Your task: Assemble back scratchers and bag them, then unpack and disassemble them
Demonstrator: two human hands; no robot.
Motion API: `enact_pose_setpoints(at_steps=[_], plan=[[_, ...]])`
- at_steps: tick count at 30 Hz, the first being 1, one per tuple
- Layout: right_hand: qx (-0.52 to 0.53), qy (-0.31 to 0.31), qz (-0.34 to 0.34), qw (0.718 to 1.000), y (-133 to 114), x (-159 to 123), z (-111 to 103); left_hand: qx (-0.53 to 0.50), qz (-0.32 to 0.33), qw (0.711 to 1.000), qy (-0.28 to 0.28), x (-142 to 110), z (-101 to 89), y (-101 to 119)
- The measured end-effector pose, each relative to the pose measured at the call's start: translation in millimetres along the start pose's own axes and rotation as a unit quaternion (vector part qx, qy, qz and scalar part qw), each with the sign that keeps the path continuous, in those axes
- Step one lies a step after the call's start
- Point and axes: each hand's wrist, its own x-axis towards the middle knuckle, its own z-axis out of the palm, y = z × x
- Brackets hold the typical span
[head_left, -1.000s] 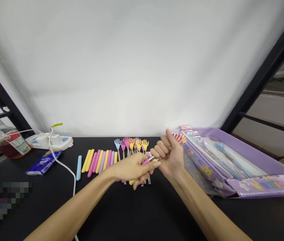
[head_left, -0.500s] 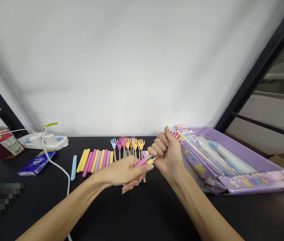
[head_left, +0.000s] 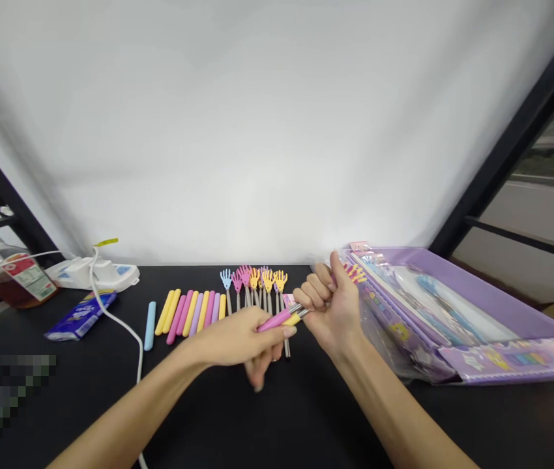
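Between my hands are two back scratchers, one with a pink handle [head_left: 276, 321] and one with a yellow handle [head_left: 292, 320]. My left hand [head_left: 245, 335] grips the handles, thumb along them and some fingers hanging loose below. Wrapped in a fist around the metal rods is my right hand [head_left: 333, 306], thumb up. Pink and yellow hand-shaped heads [head_left: 356, 272] stick out past that fist. Behind my hands lie several back scratcher rods [head_left: 268, 283] with blue, pink, purple and yellow heads. To their left rests a row of coloured handles [head_left: 189, 312], with a blue handle [head_left: 150, 326] apart from it.
A purple tray [head_left: 482, 286] with packaged back scratchers stands at right, clear plastic around its left side. On the left are a power strip [head_left: 123, 277], a white cable [head_left: 133, 333], a blue packet [head_left: 81, 316] and a bottle [head_left: 20, 277] of brown liquid. A white wall rises behind.
The whole view has shifted slightly, so things sit a little further right. My left hand's lower fingers have loosened and hang further down. Both hands still hold the back scratchers.
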Motion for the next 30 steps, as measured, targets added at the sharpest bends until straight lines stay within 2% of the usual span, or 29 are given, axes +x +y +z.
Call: enact_pose_setpoints(at_steps=[2, 4, 7, 10, 12, 14, 17, 19, 21, 23, 25, 30], plan=[[0.017, -0.009, -0.029, 0.999, 1, 1, -3, 0.074, 0.067, 0.988, 0.121, 4, 2.0, 1], [0.021, -0.016, -0.040, 0.999, 2, 1, -4, 0.180, 0.113, 0.956, 0.204, 9, 3.8, 3], [0.008, 0.003, -0.015, 1.000, 2, 0, -4, 0.310, 0.121, 0.913, 0.235, 16, 6.5, 3], [0.004, 0.024, -0.008, 1.000, 2, 0, -3, 0.351, 0.104, 0.898, 0.243, 19, 11.2, 3], [-0.001, 0.034, -0.008, 0.999, 0, 0, -2, 0.330, 0.101, 0.908, 0.239, 19, 14.0, 5], [-0.013, 0.042, 0.004, 0.999, -2, 0, 1, 0.263, 0.098, 0.937, 0.207, 15, 15.1, 6], [-0.030, 0.038, 0.036, 0.998, 0, -2, 5, 0.095, 0.049, 0.990, 0.092, 5, 13.6, 4], [-0.039, 0.032, 0.057, 0.997, 3, -4, 7, -0.014, 0.005, 0.999, 0.032, -2, 11.8, 2], [-0.044, 0.028, 0.071, 0.996, 7, -5, 9, -0.079, -0.020, 0.997, 0.007, -8, 10.2, -1], [-0.043, 0.029, 0.073, 0.996, 8, -5, 10, -0.091, -0.027, 0.995, -0.004, -12, 9.1, -2], [-0.040, 0.031, 0.068, 0.996, 7, -5, 10, -0.059, -0.026, 0.998, -0.001, -13, 8.9, -2], [-0.042, 0.036, 0.054, 0.997, 2, -3, 8, 0.048, -0.038, 0.996, 0.060, -13, 13.1, -1]])
